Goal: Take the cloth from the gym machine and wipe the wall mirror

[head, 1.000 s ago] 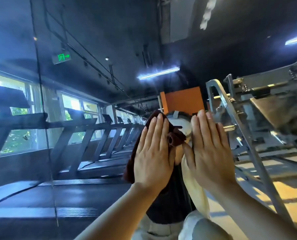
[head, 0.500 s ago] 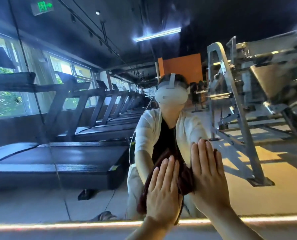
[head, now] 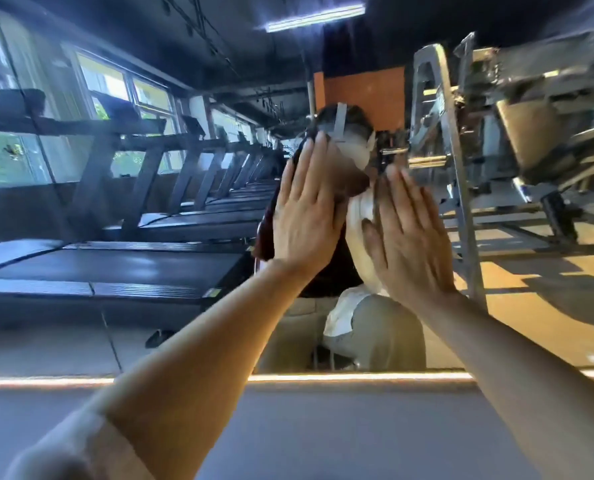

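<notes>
Bare forearms reach up from 6 o'clock; left hand (head: pixel 306 216) spread flat, fingers straight, pressing dark maroon cloth (head: pixel 266 233) onto large wall mirror (head: pixel 81 209) at centre. Right hand (head: pixel 410 237) flat beside it at 3 o'clock, fingers straight. Reflected black treadmills (head: pixel 122 261) at 9 o'clock, grey steel gym machine (head: pixel 462 174) at 2 o'clock.
</notes>
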`<state>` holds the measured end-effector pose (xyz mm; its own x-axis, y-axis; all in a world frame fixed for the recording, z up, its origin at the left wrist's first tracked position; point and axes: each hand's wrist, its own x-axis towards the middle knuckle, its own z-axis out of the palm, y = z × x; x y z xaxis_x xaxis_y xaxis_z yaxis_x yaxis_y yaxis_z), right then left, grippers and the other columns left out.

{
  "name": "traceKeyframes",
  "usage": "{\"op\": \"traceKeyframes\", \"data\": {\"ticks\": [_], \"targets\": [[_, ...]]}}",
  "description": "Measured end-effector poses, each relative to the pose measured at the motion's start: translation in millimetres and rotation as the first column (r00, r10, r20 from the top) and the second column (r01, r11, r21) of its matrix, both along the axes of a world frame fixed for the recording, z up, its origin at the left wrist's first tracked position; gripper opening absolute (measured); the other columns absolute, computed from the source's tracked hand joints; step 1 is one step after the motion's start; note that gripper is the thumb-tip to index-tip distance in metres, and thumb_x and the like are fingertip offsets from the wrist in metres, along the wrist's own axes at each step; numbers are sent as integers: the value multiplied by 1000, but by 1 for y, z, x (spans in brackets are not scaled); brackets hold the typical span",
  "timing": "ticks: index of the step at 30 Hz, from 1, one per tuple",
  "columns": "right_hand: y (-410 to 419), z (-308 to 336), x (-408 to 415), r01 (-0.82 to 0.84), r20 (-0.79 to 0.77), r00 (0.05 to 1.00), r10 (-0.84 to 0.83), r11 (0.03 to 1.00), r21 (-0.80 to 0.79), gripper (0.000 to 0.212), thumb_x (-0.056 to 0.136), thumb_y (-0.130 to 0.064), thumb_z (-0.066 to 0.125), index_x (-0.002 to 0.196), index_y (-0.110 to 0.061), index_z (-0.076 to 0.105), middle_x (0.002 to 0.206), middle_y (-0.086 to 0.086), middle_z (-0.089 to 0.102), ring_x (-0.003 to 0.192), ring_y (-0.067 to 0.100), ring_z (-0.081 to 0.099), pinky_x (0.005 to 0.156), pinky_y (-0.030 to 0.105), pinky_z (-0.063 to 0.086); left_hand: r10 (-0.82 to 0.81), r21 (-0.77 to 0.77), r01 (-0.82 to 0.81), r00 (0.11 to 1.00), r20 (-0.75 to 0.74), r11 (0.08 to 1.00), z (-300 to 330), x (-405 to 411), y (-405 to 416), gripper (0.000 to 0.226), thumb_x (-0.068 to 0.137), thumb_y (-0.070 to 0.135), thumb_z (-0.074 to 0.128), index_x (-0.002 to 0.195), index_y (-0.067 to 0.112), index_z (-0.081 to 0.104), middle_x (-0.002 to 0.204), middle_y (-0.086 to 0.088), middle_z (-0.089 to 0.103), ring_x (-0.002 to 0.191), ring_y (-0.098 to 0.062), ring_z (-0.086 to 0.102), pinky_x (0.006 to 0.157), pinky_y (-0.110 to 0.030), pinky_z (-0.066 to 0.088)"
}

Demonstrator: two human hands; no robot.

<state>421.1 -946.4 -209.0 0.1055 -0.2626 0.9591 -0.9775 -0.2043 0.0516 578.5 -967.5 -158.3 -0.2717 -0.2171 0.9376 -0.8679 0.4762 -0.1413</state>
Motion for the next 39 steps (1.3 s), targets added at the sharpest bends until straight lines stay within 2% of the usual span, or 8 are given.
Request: {"op": "traceKeyframes", "data": {"ticks": [4, 10, 15, 24, 29, 34, 36, 39], "targets": [[-6, 8, -11, 39, -70, 997, -37, 999, 31, 63, 107, -31, 34, 159, 0, 17, 168, 15, 10, 156, 28, 7, 126, 47, 10, -6, -34, 2, 992, -126, 999, 35, -34, -2, 60, 106, 31, 40, 156, 2, 21, 164, -15, 19, 153, -25, 14, 125, -40, 9], [-11, -76, -13, 81, -147, 986, -75, 996, 34, 62, 110, -39, 21, 160, -3, 11, 166, 15, 1, 156, 28, -2, 125, 51, 15, -7, -4, 7, 1000, 4, 1000, -92, -28, 1, 53, 107, 25, 22, 156, 7, 13, 163, -7, 16, 153, -20, 11, 125, -34, 4], [-18, -90, -9, 69, -109, 992, -70, 997, -16, 65, 109, -41, 25, 160, -4, 11, 166, 14, 5, 156, 26, -1, 125, 48, 11, 63, 38, -62, 998, -18, 997, -184, -22, 0, 74, 98, 23, 43, 159, 15, 2, 167, -1, 6, 154, -15, 0, 125, -34, 5], [-16, -98, -13, 49, -155, 987, -49, 999, -8, 66, 110, -42, 26, 160, -4, 9, 167, 14, 0, 156, 27, 0, 126, 46, 2, 120, 153, -146, 978, 168, 977, -276, 17, 16, 80, 91, 18, 39, 159, 12, -3, 167, -2, -10, 154, -18, -3, 125, -36, 2], [-11, -133, -24, 62, -302, 952, -52, 998, 24, 66, 109, -42, 26, 160, -4, 13, 168, 15, 7, 156, 27, 5, 126, 45, 5, 198, 260, -124, 939, -280, 958, -272, 56, 14, 66, 104, 28, 37, 160, 14, 5, 168, -2, -1, 154, -15, -1, 124, -38, 11], [-14, -150, -20, 56, -258, 965, -53, 998, 4, 65, 108, -40, 30, 160, -4, 16, 168, 13, 8, 156, 26, 8, 126, 46, 8, 202, 278, 87, 488, -849, 957, -228, -24, 15, 67, 101, 32, 28, 156, -3, 13, 165, -14, 1, 151, -4, -9, 122, -24, -5], [-15, -150, -21, 50, -258, 965, -49, 999, -2, 64, 109, -40, 30, 160, -4, 16, 168, 14, 9, 156, 26, 8, 126, 47, 8, 174, 265, 101, 530, -830, 959, -235, -50, 18, 68, 105, 37, 26, 158, 1, 4, 165, -8, -7, 152, -8, -11, 122, -25, -7], [-15, -150, -23, 34, -262, 965, -31, 999, 10, 65, 109, -40, 30, 160, -3, 15, 168, 15, 8, 156, 27, 7, 126, 48, 9, 88, 280, 142, 736, -672, 949, -272, -66, 29, 70, 106, 41, 31, 158, 24, -14, 166, 8, -19, 153, -14, -10, 124, -32, -4]]}}
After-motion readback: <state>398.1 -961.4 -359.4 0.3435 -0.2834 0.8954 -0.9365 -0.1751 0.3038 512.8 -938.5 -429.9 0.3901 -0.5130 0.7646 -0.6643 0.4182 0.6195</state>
